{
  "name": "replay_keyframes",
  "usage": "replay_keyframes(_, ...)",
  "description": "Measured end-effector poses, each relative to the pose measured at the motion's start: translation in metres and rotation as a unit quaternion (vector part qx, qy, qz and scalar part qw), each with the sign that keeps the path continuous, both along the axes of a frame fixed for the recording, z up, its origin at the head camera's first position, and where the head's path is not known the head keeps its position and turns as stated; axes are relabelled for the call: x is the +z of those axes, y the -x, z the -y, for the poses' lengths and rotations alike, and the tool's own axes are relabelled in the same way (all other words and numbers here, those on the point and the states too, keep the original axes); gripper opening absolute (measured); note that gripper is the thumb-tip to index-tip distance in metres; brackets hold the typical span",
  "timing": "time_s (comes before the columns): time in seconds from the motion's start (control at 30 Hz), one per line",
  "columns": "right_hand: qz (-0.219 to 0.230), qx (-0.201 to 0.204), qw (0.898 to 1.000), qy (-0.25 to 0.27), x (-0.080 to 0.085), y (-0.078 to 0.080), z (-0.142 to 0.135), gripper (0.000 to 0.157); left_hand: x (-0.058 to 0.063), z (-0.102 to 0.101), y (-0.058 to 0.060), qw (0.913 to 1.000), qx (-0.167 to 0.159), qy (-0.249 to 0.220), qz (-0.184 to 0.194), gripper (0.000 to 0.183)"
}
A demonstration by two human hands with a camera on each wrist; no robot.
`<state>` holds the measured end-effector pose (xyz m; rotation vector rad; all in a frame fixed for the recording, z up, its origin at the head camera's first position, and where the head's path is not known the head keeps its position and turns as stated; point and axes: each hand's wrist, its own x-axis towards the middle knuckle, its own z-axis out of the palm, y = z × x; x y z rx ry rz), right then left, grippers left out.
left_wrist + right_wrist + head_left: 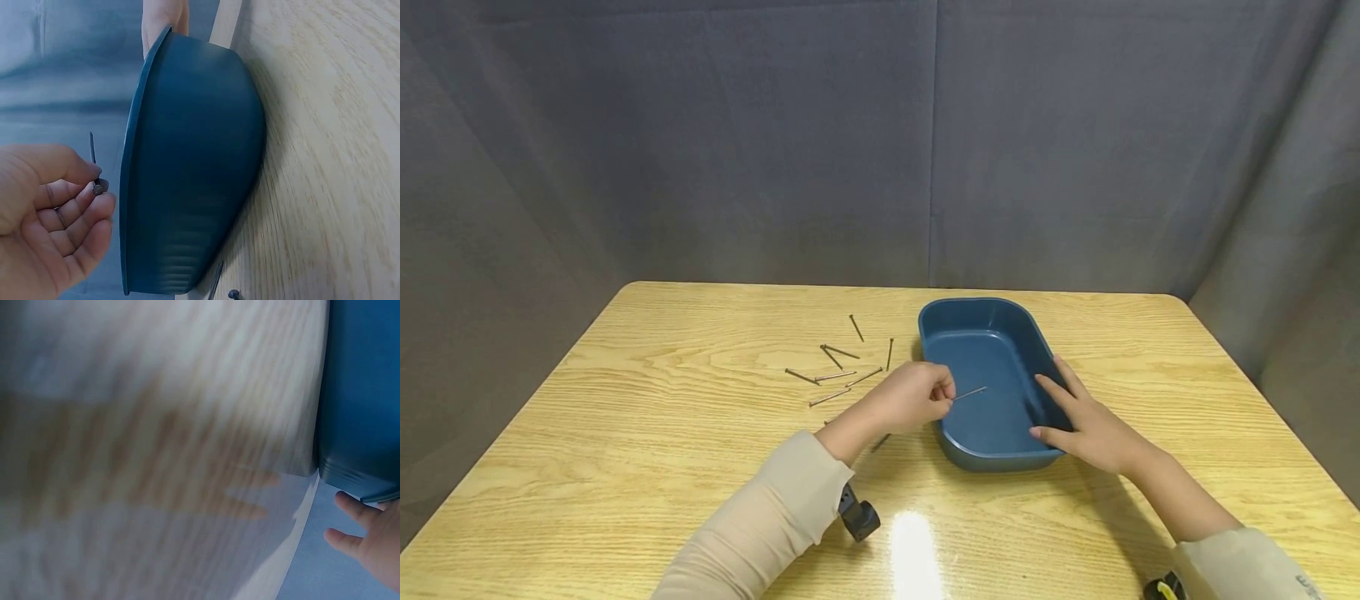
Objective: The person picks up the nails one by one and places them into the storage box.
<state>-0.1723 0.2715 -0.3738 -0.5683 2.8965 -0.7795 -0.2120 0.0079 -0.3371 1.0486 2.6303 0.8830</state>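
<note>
Between the thumb and fingers of my left hand a thin nail is pinched, pointing over the inside of a blue plastic basin. The left wrist view shows the nail's head at the fingertips and its shank rising past the thumb, beside the basin's rim. My right hand rests with spread, straight fingers on the basin's right edge. In the right wrist view the right hand appears at the lower right, close to the basin wall.
Several loose nails lie scattered on the wooden table left of the basin, some partly hidden by the left forearm. A grey curtain hangs behind the table and along its sides.
</note>
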Motion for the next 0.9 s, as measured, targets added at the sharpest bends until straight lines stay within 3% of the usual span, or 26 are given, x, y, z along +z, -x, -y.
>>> replay_keyframes(0.43, 0.003, -0.005, 1.0, 0.0, -0.002, 0.001, -0.001, 0.073, 0.002, -0.01, -0.001, 0.9984, -0.024, 0.017, -0.048, 0.005)
replay_keyframes(0.9, -0.003, -0.004, 1.0, 0.001, 0.0, 0.0, 0.001, 0.072, 0.001, -0.02, -0.001, 0.9977, -0.038, 0.037, -0.042, 0.005)
